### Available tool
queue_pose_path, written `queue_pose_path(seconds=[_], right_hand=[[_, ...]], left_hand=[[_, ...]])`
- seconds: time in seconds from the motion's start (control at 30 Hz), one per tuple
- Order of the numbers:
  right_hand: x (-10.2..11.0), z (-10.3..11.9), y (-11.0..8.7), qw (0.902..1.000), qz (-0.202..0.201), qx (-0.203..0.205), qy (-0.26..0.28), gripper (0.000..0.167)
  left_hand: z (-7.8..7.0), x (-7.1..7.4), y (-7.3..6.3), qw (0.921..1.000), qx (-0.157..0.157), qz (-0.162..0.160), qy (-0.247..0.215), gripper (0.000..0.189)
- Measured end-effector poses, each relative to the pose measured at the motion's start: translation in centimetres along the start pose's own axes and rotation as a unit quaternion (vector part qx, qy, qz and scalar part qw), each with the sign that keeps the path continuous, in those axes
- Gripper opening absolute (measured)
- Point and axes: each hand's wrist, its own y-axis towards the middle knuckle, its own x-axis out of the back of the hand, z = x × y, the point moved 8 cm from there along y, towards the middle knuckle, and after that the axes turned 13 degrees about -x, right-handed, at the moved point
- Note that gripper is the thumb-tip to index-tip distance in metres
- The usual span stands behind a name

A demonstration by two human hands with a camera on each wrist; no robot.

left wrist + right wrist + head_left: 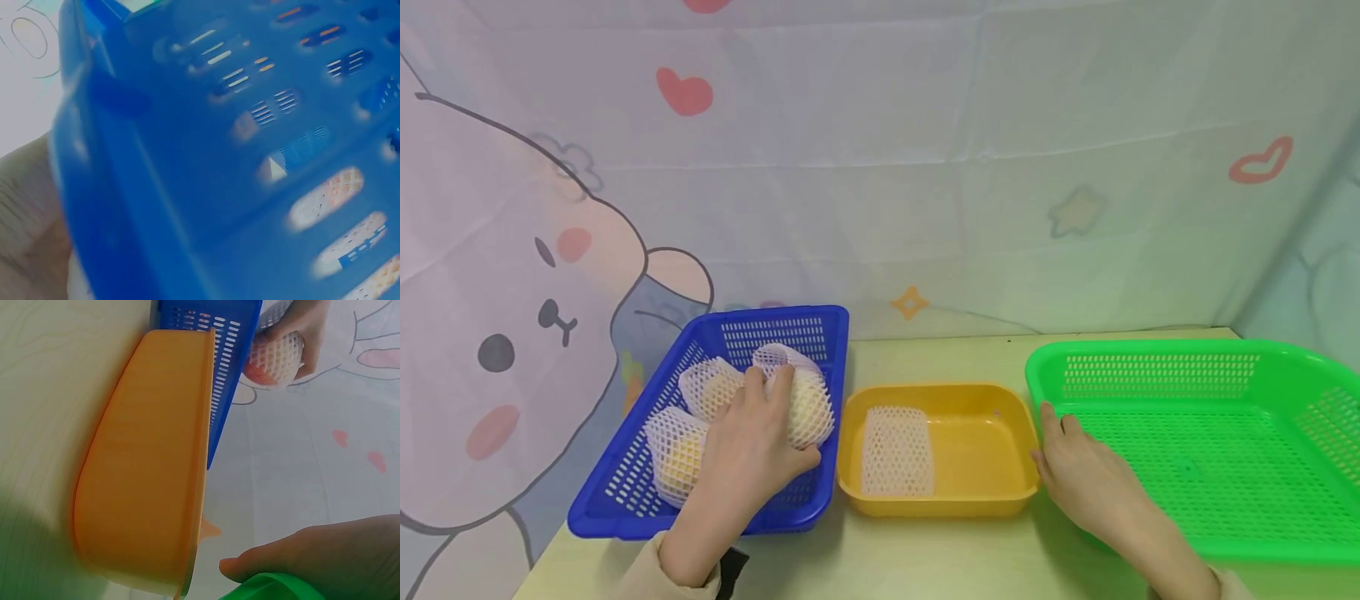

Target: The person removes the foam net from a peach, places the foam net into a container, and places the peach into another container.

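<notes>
a pale printed cloth (880,208) with hearts and a cartoon animal hangs behind the table's far edge. the light wooden table (940,550) carries three containers. a wide green plastic basket with perforated walls (1157,346) sits by its far right corner; a deep blue plastic basket with slotted walls (775,314) stands at its left edge. between them lies a shallow orange-yellow plastic tray (985,454), just beside the blue basket.

the person's left hand (748,442) reaches into the blue basket, its thumb and fingers bent around a rounded, yellowish piece in white foam netting (811,412), near that basket's right rim. the right hand (1082,471) rests at the green basket's left rim; one cannot tell whether it pinches the rim. other netted pieces (677,458) lie left of the left hand, inside the blue basket. a flat white foam-net sleeve (898,454) covers the tray's left end.
</notes>
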Motion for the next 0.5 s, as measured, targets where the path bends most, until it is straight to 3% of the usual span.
queue_pose_path(seconds=[0.27, 0.5], right_hand=[[0.4, 0.0, 0.1, 0.9999, -0.015, -0.001, -0.007, 0.056], [0.9, 0.1, 0.1, 0.9993, -0.037, 0.003, -0.009, 0.052]], left_hand=[[-0.4, 0.8, -0.5, 0.9985, 0.000, -0.054, -0.011, 0.083], [-1.7, 1.8, -0.6, 0.9955, -0.022, -0.089, -0.027, 0.085]])
